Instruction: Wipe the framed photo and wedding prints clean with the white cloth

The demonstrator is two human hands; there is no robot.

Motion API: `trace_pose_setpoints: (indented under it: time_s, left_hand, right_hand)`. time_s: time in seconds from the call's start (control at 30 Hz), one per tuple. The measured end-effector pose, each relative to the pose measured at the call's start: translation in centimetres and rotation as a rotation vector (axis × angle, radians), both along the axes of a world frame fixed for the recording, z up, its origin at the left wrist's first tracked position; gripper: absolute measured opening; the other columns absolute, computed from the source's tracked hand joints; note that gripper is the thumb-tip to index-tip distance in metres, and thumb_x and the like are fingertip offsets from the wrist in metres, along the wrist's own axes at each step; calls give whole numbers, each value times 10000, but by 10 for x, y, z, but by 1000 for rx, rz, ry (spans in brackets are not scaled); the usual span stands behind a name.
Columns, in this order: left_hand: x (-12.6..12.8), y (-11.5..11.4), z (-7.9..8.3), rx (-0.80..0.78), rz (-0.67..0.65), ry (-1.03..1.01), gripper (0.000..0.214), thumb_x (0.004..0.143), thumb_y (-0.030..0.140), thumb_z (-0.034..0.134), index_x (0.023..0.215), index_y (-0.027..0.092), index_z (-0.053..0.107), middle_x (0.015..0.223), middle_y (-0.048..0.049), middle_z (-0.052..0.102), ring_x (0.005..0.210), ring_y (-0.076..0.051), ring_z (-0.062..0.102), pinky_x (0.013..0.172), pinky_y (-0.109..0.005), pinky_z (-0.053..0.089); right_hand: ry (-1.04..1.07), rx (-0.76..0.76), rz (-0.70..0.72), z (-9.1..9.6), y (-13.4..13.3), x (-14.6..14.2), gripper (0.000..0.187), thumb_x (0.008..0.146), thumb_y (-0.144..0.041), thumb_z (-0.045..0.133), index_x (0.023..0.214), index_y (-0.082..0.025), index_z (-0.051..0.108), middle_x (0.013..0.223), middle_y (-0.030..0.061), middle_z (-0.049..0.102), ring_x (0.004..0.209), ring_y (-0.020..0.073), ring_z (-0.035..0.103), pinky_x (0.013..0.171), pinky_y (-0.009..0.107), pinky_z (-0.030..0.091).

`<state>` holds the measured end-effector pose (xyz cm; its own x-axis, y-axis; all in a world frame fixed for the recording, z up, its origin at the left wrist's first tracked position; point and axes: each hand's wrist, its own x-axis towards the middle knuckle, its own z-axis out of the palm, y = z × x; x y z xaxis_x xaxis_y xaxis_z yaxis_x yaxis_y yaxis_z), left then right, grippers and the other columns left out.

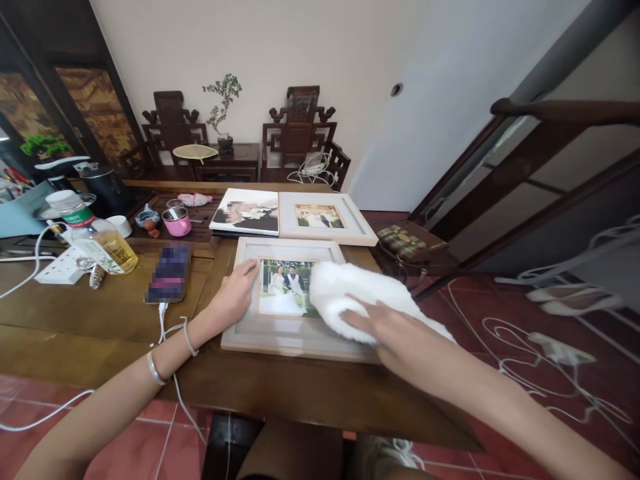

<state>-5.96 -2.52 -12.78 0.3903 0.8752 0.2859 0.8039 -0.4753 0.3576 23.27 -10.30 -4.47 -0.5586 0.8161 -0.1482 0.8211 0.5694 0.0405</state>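
In the head view, a pale wooden picture frame (273, 335) is laid flat on the near part of the brown wooden surface (280, 397), between the two hands. Its left side is touched by the left hand (235, 293); whether the rim is gripped or merely pressed cannot be told. A white cloth (333, 287), thick and fluffy, is gripped in the right hand (380, 323) and spread over the frame's right part. A rectangular photograph (286, 288) of two people is set within a broad, pale, flat mat. Just beyond, a second rectangular frame (363, 230) is placed at right, beside a flat, square-cornered photo panel (267, 223) at left.
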Motion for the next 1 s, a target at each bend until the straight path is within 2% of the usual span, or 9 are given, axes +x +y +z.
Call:
trace_pose_setpoints:
  time_s: [0.1, 0.2, 0.27, 0.33, 0.43, 0.57, 0.73, 0.83, 1.0]
  left_hand:
    - [0, -1, 2, -10, -10, 12, 591, 763, -32, 344, 1324, 104, 469, 1428, -168, 431, 1355, -262, 364, 1112, -479, 324]
    - [-1, 0, 3, -14, -20, 6, 585, 769, -35, 335, 1321, 98, 475, 1423, -169, 437, 1356, -256, 367, 1118, -471, 323]
    - [-1, 2, 1, -5, -21, -18, 574, 780, -28, 336, 1318, 109, 481, 1416, -166, 447, 1354, -249, 373, 1119, -468, 326]
    - [-1, 3, -1, 4, -14, -46, 558, 797, -16, 338, 1318, 119, 484, 1410, -163, 455, 1350, -249, 381, 1119, -475, 327]
    - [-1, 4, -4, 13, -5, -64, 537, 820, 5, 343, 1325, 126, 480, 1414, -156, 455, 1343, -250, 393, 1117, -478, 332]
    - [0, 3, -4, 17, 5, -55, 509, 841, 29, 341, 1328, 98, 473, 1418, -168, 449, 1341, -256, 396, 1112, -475, 343]
    - [0, 2, -6, 39, 18, -77, 499, 842, 28, 342, 1311, 116, 489, 1413, -164, 459, 1333, -251, 411, 1105, -483, 350]
    - [0, 2, -9, 59, 8, -96, 506, 844, 29, 350, 1321, 140, 480, 1413, -149, 463, 1337, -241, 407, 1110, -481, 344]
    - [0, 2, -10, 53, 15, -104, 508, 840, 26, 345, 1318, 130, 485, 1407, -154, 470, 1335, -244, 408, 1112, -489, 337]
  right_hand:
    - [10, 103, -36, -8, 41, -9, 698, 638, 71, 377, 1280, -149, 541, 1380, 200, 486, 1182, 308, 546, 910, 442, 470]
    - [43, 245, -23, -19, 83, -13, 657, 664, 57, 390, 1277, -124, 541, 1286, 195, 567, 1224, 310, 501, 958, 472, 426]
    - [51, 307, 16, -24, 100, -15, 609, 685, 43, 397, 1245, -120, 568, 1172, 177, 638, 1212, 305, 508, 983, 480, 399]
    - [35, 324, 63, -26, 103, -15, 583, 680, 43, 399, 1206, -113, 596, 1094, 166, 672, 1196, 300, 519, 985, 473, 397]
    - [8, 278, 105, -19, 82, -16, 595, 634, 58, 413, 1174, -88, 616, 1066, 179, 680, 1188, 307, 525, 977, 464, 414]
    - [37, 139, 132, -8, 23, -13, 606, 591, 68, 439, 1136, -91, 652, 1170, 208, 643, 1214, 327, 511, 1009, 474, 408]
    - [151, 62, 111, -21, -32, -4, 516, 661, 28, 426, 1016, -207, 718, 1301, 126, 589, 1234, 323, 499, 1008, 493, 422]
    - [131, 12, 98, -19, -37, -7, 532, 675, 39, 405, 1021, -224, 713, 1323, 115, 572, 1241, 323, 494, 988, 495, 437]
    - [109, -183, 197, 15, -22, -44, 599, 598, 77, 411, 1076, -165, 680, 1261, 174, 600, 1192, 313, 533, 971, 463, 452]
